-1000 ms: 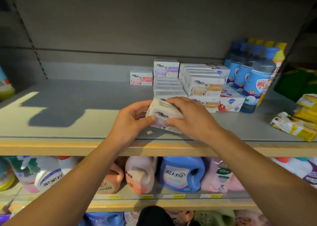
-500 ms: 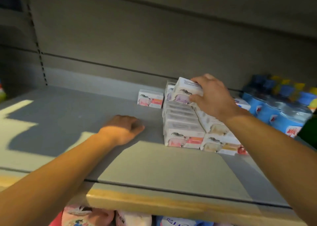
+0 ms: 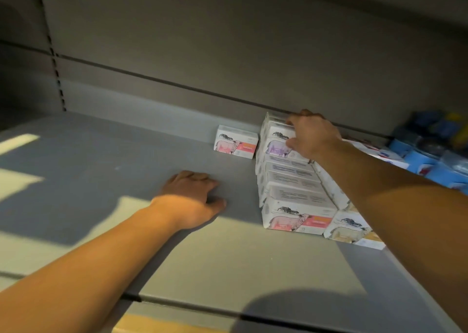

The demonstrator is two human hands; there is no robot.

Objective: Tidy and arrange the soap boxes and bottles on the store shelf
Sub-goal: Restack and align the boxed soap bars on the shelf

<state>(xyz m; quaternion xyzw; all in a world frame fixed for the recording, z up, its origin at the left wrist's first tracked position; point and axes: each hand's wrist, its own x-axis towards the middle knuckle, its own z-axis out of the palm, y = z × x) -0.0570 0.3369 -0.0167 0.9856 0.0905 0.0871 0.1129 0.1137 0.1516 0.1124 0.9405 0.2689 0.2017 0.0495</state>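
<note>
A row of white soap boxes (image 3: 291,193) runs from front to back on the grey shelf (image 3: 101,170). My right hand (image 3: 312,134) reaches to the back of the row and grips a white box with a purple sheep picture (image 3: 277,144), fingers on its top and thumb on its front. A single box with a pink sheep (image 3: 236,142) stands alone to the left of it against the back wall. My left hand (image 3: 191,197) rests on the bare shelf with fingers loosely curled, holding nothing. Blue-capped bottles (image 3: 435,155) stand blurred at the far right.
A second row of white boxes (image 3: 352,227) lies right of the first, partly hidden by my right forearm. The grey back wall (image 3: 228,54) rises behind the boxes. The shelf's wooden front edge (image 3: 162,326) shows at the bottom.
My right hand carried the purple-sheep box from the shelf front to the back of the row and set it down there. My left hand let go and rests on the shelf. The view moved closer.
</note>
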